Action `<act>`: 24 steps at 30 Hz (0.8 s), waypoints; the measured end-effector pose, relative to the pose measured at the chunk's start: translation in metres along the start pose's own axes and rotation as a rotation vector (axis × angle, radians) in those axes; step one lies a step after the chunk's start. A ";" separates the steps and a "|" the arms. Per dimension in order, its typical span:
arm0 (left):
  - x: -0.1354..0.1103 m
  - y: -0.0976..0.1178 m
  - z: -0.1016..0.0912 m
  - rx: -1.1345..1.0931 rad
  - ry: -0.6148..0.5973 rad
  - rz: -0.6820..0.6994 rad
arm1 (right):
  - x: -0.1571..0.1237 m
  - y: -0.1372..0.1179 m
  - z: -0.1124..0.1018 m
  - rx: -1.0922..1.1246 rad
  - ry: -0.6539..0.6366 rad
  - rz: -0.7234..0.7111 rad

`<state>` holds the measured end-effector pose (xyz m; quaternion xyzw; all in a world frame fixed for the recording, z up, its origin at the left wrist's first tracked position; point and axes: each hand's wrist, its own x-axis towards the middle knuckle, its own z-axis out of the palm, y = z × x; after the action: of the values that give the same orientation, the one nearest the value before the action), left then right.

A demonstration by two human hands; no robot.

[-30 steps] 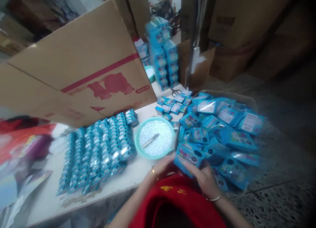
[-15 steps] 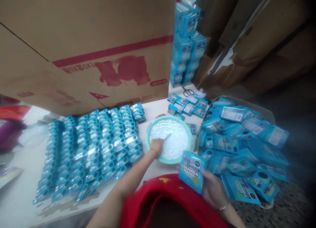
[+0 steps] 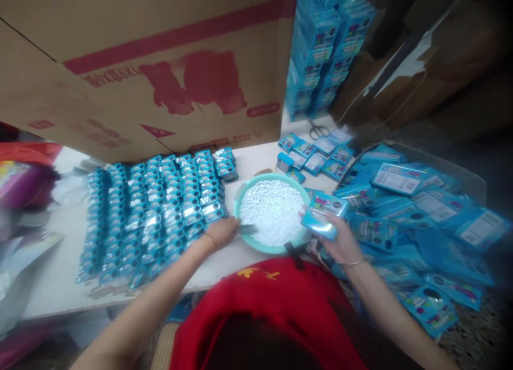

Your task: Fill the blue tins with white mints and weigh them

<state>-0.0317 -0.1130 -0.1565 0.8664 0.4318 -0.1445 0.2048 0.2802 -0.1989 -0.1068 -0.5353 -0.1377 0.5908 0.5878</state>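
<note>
A teal bowl full of small white pellets stands on the white table in front of me. My left hand is closed on the handle of a metal scoop at the bowl's left rim. My right hand holds a small blue box tilted over the bowl's right edge. Rows of small blue packs lie to the left of the bowl.
A big cardboard carton with red print leans over the table's back. Stacked blue boxes rise behind the bowl, with scissors and loose boxes below. A heap of blue boxes fills a container at right.
My left hand went from my lap to the scoop in the bowl, then drew it to the left rim. My right hand lifted one blue box from the heap toward the bowl.
</note>
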 end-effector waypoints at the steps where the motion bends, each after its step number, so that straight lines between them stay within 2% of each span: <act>1: -0.003 0.003 0.004 0.006 -0.008 -0.023 | 0.004 0.000 0.000 -0.047 0.056 -0.036; 4: 0.008 0.022 0.023 -0.021 -0.035 -0.098 | 0.013 -0.001 -0.001 -0.202 0.150 -0.151; 8: 0.045 0.051 0.051 -0.046 -0.062 -0.171 | 0.019 -0.006 -0.009 -0.294 0.132 -0.246; 11: 0.064 0.057 0.063 -0.059 -0.061 -0.153 | 0.024 -0.009 -0.016 -0.302 0.098 -0.251; 14: 0.066 0.049 0.069 -0.056 -0.053 -0.118 | 0.031 -0.011 -0.020 -0.335 0.047 -0.249; 19: 0.062 0.038 0.071 -0.102 0.017 -0.056 | 0.042 -0.010 -0.020 -0.383 0.056 -0.223; 21: 0.072 0.044 0.071 -0.118 0.020 -0.067 | 0.045 -0.009 -0.019 -0.385 0.052 -0.205; 24: 0.099 0.063 0.071 -0.122 -0.004 -0.089 | 0.047 -0.007 -0.018 -0.396 0.060 -0.200</act>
<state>0.0724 -0.1129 -0.2460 0.8321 0.4773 -0.1288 0.2514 0.3111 -0.1658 -0.1305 -0.6414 -0.2857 0.4747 0.5307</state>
